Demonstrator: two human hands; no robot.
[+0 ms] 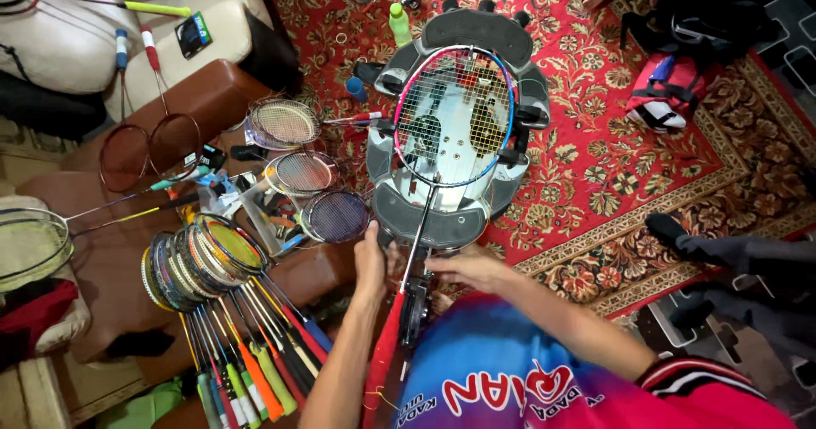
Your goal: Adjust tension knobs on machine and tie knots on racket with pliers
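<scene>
Flanking one clamped racket (453, 114), left hand (369, 263), right hand (466, 267); machine (459, 216).

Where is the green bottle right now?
In the head view, the green bottle stands on the red patterned carpet near the top centre, just beyond the far left edge of the grey stringing machine that holds the racket.

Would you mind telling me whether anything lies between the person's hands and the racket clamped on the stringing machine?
Nothing visible does: the left hand and right hand are already at the racket shaft, at the stringing machine's near edge.
</scene>
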